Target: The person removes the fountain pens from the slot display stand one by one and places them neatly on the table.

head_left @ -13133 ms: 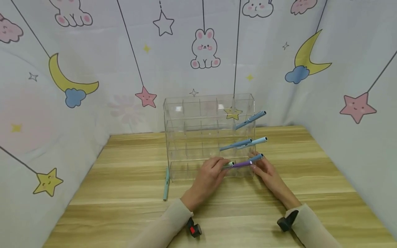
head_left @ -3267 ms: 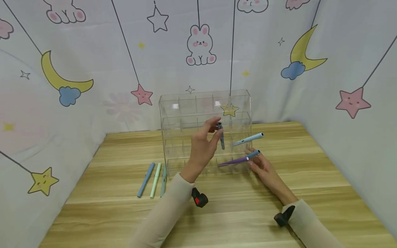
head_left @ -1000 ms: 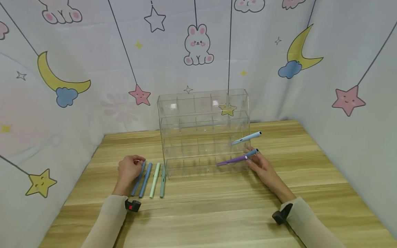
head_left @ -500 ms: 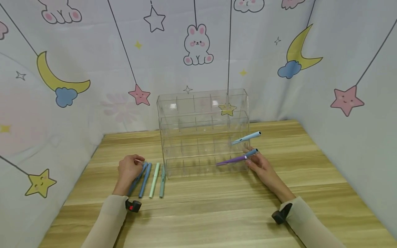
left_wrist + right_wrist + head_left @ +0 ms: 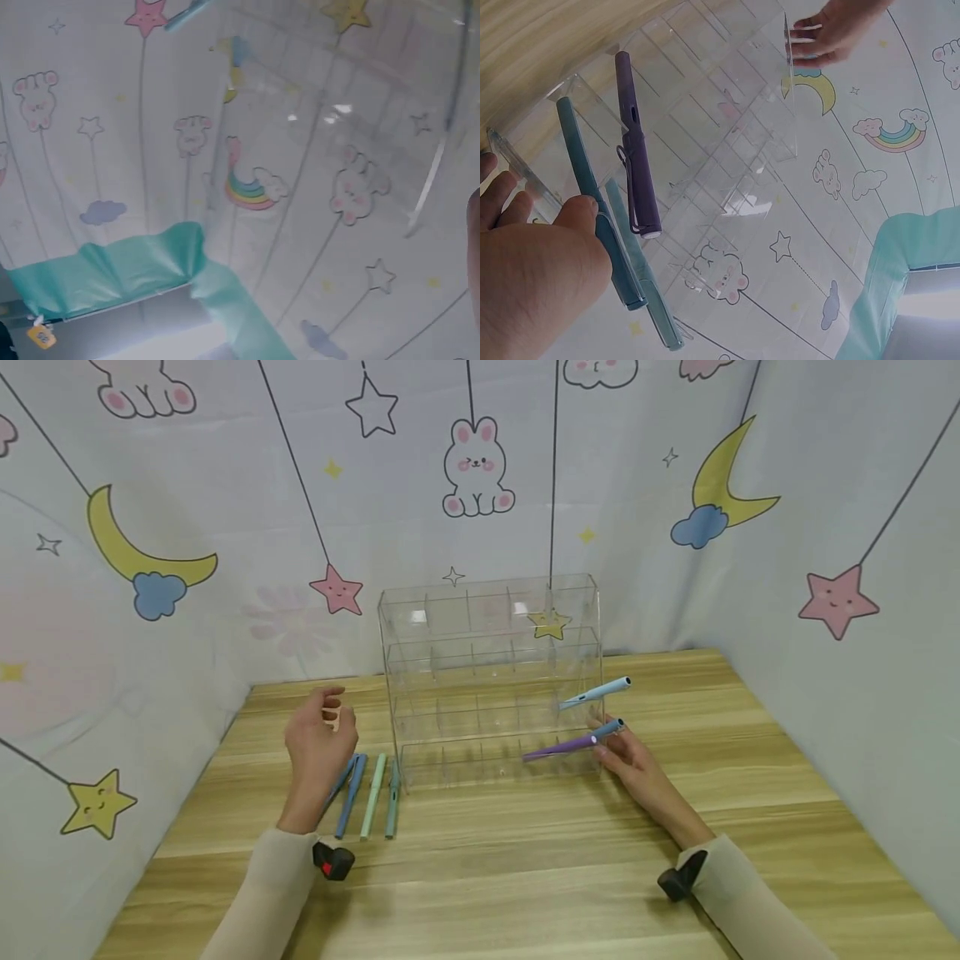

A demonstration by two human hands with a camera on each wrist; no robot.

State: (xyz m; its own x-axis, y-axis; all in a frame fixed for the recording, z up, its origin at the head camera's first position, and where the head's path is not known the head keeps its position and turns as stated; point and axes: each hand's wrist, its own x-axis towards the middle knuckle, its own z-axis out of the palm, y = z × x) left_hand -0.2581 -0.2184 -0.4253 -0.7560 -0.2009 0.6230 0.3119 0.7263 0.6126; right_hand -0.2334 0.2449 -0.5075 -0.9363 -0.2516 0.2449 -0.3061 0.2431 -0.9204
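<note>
My left hand [image 5: 318, 747] hangs in the air with its fingers loosely curled, gripping nothing. Just under it on the wooden table [image 5: 525, 868] lie four pens [image 5: 367, 793] side by side: two blue ones closest to my palm, then a pale green one, then a teal one. Just beyond the teal pen is the left wall of the clear acrylic organizer [image 5: 491, 681].

My right hand [image 5: 637, 764] rests against the organizer's lower right corner, fingers fairly straight against the wall; the right wrist view shows my thumb [image 5: 577, 214] lying on a teal pen. I cannot tell whether it pinches it. Just past my fingertips a purple pen [image 5: 562, 747] slants in the bottom row, and above it a light blue pen [image 5: 600, 692] pokes out of the next row.

I can read no brand, label or writing on the pens or the organizer.
</note>
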